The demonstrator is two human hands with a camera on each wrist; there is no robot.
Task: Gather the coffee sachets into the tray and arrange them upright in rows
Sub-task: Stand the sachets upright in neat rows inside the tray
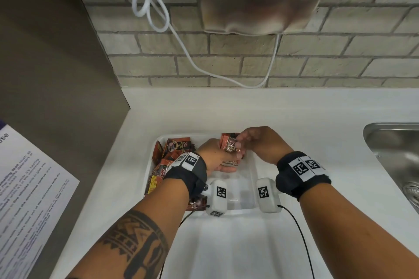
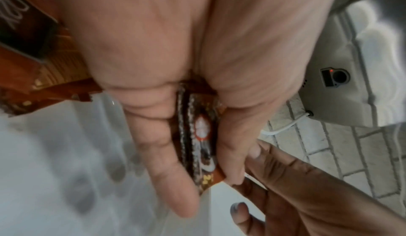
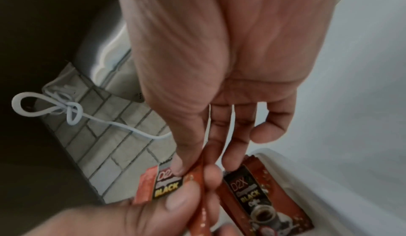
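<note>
While left hand (image 1: 214, 158) grips sachets (image 1: 230, 145), right hand (image 1: 260, 142) seemingly pinches one.

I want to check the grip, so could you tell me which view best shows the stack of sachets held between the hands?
The head view: the stack of sachets appears whole between the left hand and right hand. The left wrist view shows only its edges; the right wrist view shows its printed fronts, close and partly covered.

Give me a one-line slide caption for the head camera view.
Both hands, left hand and right hand, hold a small stack of coffee sachets above the white tray, loose sachets piled at its left.
</note>
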